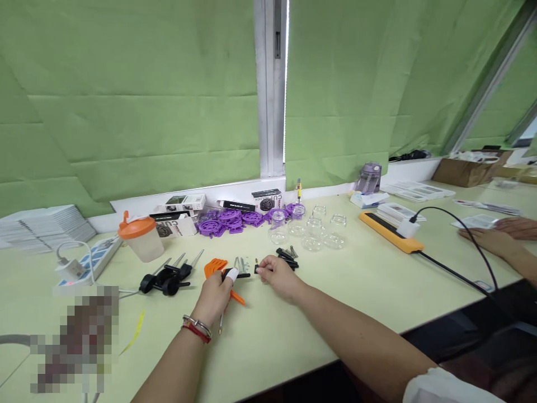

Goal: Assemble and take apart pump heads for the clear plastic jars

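Observation:
My left hand (215, 292) is closed around a black-and-orange part (237, 298); a thin metal rod with a brass-coloured tip sticks out below the palm. Just right of it, my right hand (280, 275) pinches a small black piece (257, 270), and a tiny brass-coloured tip shows above it. A narrow gap separates the two held pieces. Orange flat parts (215, 265) lie right behind my left hand, beside several metal pins (240, 264). Behind my right hand are black parts (287, 257) and small springs (293, 252).
Black knobs with metal shafts (170, 277) and an orange-lidded cup (140, 238) stand left. Purple parts (230, 220), boxes (268, 201) and clear jars (314, 228) line the back. A yellow power strip (390, 232) and another person's hands (486, 239) are right.

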### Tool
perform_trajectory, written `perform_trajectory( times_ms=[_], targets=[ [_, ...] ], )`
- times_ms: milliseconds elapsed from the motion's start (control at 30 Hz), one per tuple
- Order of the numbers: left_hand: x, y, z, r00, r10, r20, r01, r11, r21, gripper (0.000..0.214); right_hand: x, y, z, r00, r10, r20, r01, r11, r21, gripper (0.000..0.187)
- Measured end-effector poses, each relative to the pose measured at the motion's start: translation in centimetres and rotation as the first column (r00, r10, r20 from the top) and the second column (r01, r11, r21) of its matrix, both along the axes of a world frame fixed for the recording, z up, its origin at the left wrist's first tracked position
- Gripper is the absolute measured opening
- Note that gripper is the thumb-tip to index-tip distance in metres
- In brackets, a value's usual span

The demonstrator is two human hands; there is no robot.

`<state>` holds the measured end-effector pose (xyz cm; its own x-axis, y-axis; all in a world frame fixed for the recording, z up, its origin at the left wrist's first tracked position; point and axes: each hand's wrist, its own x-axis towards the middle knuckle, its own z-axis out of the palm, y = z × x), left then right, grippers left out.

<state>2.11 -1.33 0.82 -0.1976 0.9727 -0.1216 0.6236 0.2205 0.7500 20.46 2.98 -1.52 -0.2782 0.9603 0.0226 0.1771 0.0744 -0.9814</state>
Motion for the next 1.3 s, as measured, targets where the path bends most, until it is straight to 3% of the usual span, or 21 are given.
perform_trajectory(
  times_ms=[167, 300, 533, 800, 1167, 1300],
  targets=[
    [-0.1, -0.1, 0.3, 0.999, -0.035, -0.022, 0.034, 0.999, -0.041, 0.033, 4.6, -0.4, 0.5, 0.962, -0.143, 0.231, 0.121, 0.987, 0.105, 0.010],
    [-0.1, 0.0, 0.5, 0.987, -0.076, -0.138, 0.070, 0.997, -0.046, 0.029, 7.0, -0.9, 0.1, 0.929, -0.140, 0.343, 0.067, 0.975, 0.214, 0.010],
    [-0.1, 0.1, 0.5, 0.952, -0.120, -0.280, 0.110, 0.993, -0.050, 0.032, 6.4, -0.7, 0.9, 0.873, -0.128, 0.471, -0.001, 0.964, 0.264, 0.014],
    [-0.4, 0.1, 0.5, 0.936, -0.105, -0.335, 0.084, 0.994, -0.076, 0.039, 6.6, 0.1, 2.1, 0.873, -0.136, 0.468, 0.009, 0.965, 0.263, 0.011],
    [-0.5, 0.0, 0.6, 0.947, -0.084, -0.310, 0.060, 0.995, -0.085, 0.036, 8.2, -0.9, 0.8, 0.850, -0.144, 0.507, 0.042, 0.977, 0.207, 0.018],
    [-0.6, 0.0, 0.5, 0.944, -0.088, -0.319, 0.066, 0.995, -0.078, 0.037, 7.7, -1.7, 0.7, 0.777, -0.197, 0.598, 0.030, 0.961, 0.276, 0.018]
  ],
)
